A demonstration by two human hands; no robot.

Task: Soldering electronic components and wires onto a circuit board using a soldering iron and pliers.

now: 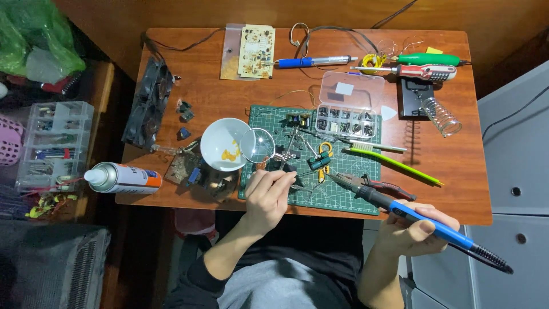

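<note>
Green cutting mat (343, 197) lies at the near centre of the wooden tabletop (446, 171). Left hand (269, 197) rests at the mat's 7 o'clock corner, fingers pinched together on what looks like fine tweezers (302, 187); the tips are too small to confirm. Right hand (413, 232) is off the tabletop's near edge at 5 o'clock, closed around the blue grip of a soldering iron (394, 209), its dark tip pointing toward 10 o'clock over the mat.

Helping-hands stand (297, 150) with a magnifier lens (257, 144) sits just beyond the left hand, a small part clipped in it. White bowl (222, 143) is at its 9 o'clock, touching the lens in this view. Clear parts box (349, 109) lies at 12 o'clock of the mat, red-handled pliers (383, 186) at 3 o'clock, spray can (123, 177) on its side at the far 9 o'clock edge.

Handling judgement: iron is light, stiff and long, and likely hot at the metal end; hold only the blue grip, well back of the barrel. Its trailing cord may tug. Clipped part is likely tiny and fragile; grip it by the edges.
</note>
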